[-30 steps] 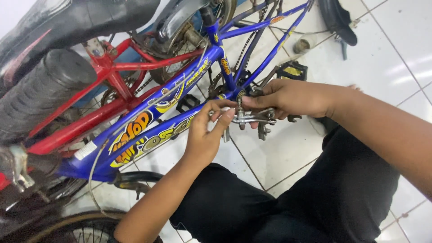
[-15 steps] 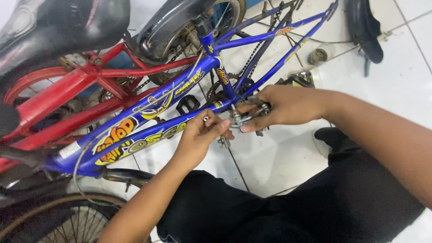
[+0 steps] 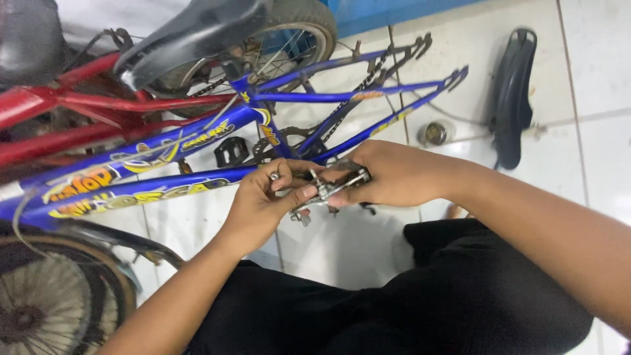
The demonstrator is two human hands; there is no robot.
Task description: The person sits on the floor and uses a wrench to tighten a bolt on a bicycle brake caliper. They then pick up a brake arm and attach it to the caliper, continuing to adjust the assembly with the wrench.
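Metal pedal [image 3: 332,187]: held level, long axis from 9 to 3 o'clock.
Right hand [image 3: 394,174]: closed around the pedal's 3 o'clock end.
Left hand [image 3: 263,204]: fingers pinched on its 9 o'clock end.

**Bikes and Parts on the White Floor**

A blue bike frame [image 3: 197,141] with yellow letters lies across the white tile floor [image 3: 598,79]. A red bike [image 3: 72,112] lies just behind it. A black seat [image 3: 197,29] sits up above a tire with shiny spokes [image 3: 289,39]. A black pedal [image 3: 231,151] hangs near the middle of the blue frame. A black mudguard [image 3: 513,92] lies on the floor, well apart from the bikes. A small round metal part [image 3: 435,133] rests near it. Another wheel [image 3: 46,302] shows in the bottom corner.
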